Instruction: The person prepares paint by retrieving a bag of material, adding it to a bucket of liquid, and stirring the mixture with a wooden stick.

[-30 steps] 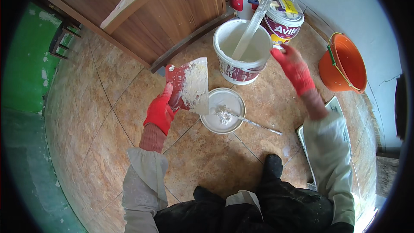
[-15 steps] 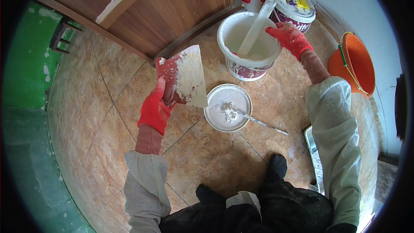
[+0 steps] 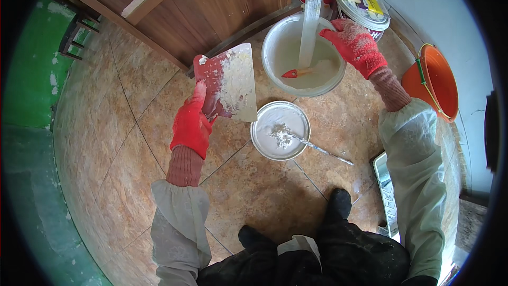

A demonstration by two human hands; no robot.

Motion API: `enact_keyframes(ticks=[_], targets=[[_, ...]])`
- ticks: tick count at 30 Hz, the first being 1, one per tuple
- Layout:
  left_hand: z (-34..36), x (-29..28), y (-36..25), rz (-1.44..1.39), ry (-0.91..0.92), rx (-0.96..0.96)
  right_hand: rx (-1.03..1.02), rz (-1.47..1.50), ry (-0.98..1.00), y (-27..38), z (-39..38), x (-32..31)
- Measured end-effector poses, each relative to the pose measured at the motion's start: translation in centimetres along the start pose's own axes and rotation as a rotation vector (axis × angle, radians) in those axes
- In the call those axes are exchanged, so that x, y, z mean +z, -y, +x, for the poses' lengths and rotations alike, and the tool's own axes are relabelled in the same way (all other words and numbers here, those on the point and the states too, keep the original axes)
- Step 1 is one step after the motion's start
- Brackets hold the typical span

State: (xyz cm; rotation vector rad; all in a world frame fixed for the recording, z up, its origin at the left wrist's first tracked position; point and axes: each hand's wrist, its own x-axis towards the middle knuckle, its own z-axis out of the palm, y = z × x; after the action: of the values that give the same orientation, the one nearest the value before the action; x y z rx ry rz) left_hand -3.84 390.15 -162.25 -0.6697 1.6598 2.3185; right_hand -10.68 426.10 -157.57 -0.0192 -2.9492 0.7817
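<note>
My left hand, in a red coated glove, is closed around a wide putty knife with a red back and a pale blade smeared with dried filler. My right hand, in a matching dusty glove, is closed on the right rim of a white plastic bucket. The bucket leans toward me, so pale paste shows inside it. A long whitened stick stands in the paste, and a smaller tool with a red handle end lies there too. Some right fingers are hidden.
Nearer me lies a round lid with white filler and a thin stick. An orange bucket stands by the right wall. Behind are paint tubs with a brush on top. A brown wooden panel borders the left; a tray lies by my right sleeve.
The bucket has tipped toward me under my right hand, showing more of its inside. The long stick has swung leftward to nearly upright. My left hand and putty knife have shifted only slightly.
</note>
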Motion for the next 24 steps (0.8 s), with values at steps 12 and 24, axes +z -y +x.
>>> enact_keyframes(ticks=[12,24], targets=[[-1.5,0.9,0.5,0.210,-0.068,0.004,-0.177,-0.161,-0.076,0.3,-2.6,1.0],[-4.2,3.4,-0.7,0.401,-0.149,0.114,-0.318,-0.224,-0.197,1.6,-5.5,1.0]])
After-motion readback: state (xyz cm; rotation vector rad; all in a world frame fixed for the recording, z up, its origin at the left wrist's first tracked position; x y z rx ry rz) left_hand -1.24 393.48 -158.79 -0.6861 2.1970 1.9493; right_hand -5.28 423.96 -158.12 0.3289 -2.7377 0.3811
